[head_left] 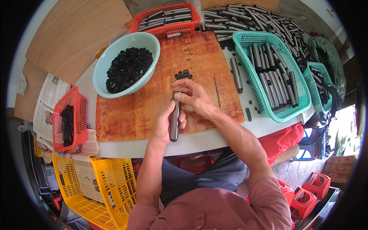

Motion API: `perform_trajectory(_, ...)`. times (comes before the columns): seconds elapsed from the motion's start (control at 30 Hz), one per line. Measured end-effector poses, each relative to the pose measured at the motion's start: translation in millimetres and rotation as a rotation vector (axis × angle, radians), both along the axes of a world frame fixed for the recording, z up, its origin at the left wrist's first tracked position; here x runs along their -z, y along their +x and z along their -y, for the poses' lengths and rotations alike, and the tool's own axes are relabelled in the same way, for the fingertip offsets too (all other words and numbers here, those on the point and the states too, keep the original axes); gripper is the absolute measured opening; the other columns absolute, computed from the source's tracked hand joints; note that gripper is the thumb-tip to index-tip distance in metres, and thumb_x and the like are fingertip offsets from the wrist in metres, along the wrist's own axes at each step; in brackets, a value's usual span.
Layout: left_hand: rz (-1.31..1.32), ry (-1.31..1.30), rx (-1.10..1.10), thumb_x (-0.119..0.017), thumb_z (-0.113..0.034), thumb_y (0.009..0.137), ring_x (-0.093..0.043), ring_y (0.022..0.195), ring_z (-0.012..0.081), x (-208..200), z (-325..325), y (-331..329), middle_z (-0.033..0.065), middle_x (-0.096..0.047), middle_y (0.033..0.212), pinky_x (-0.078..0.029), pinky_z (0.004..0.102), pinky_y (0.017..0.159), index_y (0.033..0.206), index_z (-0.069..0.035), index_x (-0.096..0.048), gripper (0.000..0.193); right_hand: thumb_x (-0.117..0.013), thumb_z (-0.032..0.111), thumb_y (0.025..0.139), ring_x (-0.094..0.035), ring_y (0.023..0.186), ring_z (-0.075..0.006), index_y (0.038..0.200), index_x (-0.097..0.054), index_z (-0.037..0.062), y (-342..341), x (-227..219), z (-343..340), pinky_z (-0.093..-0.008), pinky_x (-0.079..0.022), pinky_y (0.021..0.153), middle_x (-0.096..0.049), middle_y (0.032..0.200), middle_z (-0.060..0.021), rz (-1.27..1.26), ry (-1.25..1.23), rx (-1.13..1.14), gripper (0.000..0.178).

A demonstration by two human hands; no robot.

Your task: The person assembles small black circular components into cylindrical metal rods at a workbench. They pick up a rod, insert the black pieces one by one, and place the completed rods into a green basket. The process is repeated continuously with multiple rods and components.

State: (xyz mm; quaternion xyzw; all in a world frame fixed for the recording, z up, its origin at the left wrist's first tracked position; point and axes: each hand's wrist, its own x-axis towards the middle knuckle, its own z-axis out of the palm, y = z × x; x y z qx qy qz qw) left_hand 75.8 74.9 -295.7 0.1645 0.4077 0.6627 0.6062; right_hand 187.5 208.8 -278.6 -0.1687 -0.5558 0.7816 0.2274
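Upright in front of me, a grey metal tube (174, 124) stands in my left hand (163, 122), whose fingers wrap round its length. At its upper end my right hand (196, 99) is closed, with the thumb pressed on the tube's top. Whether a small part sits under that thumb is hidden. Just beyond the hands, several small black plugs (183, 74) lie grouped on the stained wooden board (134, 119). To the right of them rests a thin metal rod (217, 92). Another metal tube (236, 75) lies beside the board's right edge.
A pale blue bowl (155, 48) of black plugs stands at left, a red basket (83, 119) nearer. Green baskets (303, 109) (324, 73) at right and a red basket (195, 15) at the back hold tubes. More tubes (249, 19) are heaped behind. A yellow crate (115, 184) sits below left.
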Motion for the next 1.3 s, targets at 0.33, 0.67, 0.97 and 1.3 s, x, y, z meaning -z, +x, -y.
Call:
perform_trajectory(0.33,-0.150,0.025,0.013,-0.048,-0.051,0.108,-0.053,0.054,0.0128,1.9,-0.7,4.1,0.0045,-0.057,0.070,-0.043,0.0255,0.048,0.103,-0.005,-0.057,0.047,-0.069,0.012,0.098,-0.062,0.099,-0.0172,0.136,-0.051,-0.0008,4.7,-6.1,-2.4,-0.0322,-0.053,0.082,-0.064,0.112,-0.0124,0.012,-0.074,-0.028,0.044)
perform_trajectory(0.67,-0.194,0.038,-0.035,-0.048,-0.048,0.109,-0.054,0.055,0.0153,-2.4,0.7,6.2,0.0083,-0.061,0.074,-0.046,0.0275,0.053,0.103,-0.008,-0.055,0.041,-0.067,0.010,0.099,-0.065,0.107,-0.0198,0.137,-0.050,-0.0017,3.7,-5.5,-1.2,-0.0347,-0.053,0.092,-0.066,0.117,-0.0154,-0.080,-0.081,-0.007,0.043)
perform_trajectory(0.97,0.032,0.064,-0.002,-0.046,-0.049,0.109,-0.055,0.057,0.0184,0.7,2.2,0.3,0.0112,-0.062,0.075,-0.047,0.0293,0.056,0.108,-0.010,-0.056,0.039,-0.068,0.009,0.098,-0.066,0.106,-0.0182,0.135,-0.053,-0.0023,0.3,3.5,-6.7,-0.0329,-0.053,0.093,-0.069,0.111,-0.0134,-0.088,-0.018,-0.015,0.042)
perform_trajectory(1.3,-0.125,0.009,-0.008,-0.049,-0.047,0.109,-0.054,0.056,0.0165,-6.7,1.3,4.2,0.0092,-0.060,0.073,-0.046,0.0279,0.054,0.107,-0.005,-0.057,0.043,-0.070,0.011,0.098,-0.064,0.101,-0.0183,0.136,-0.051,0.0001,4.4,-4.9,-4.9,-0.0335,-0.055,0.084,-0.065,0.115,-0.0129,0.019,-0.029,-0.039,0.044)
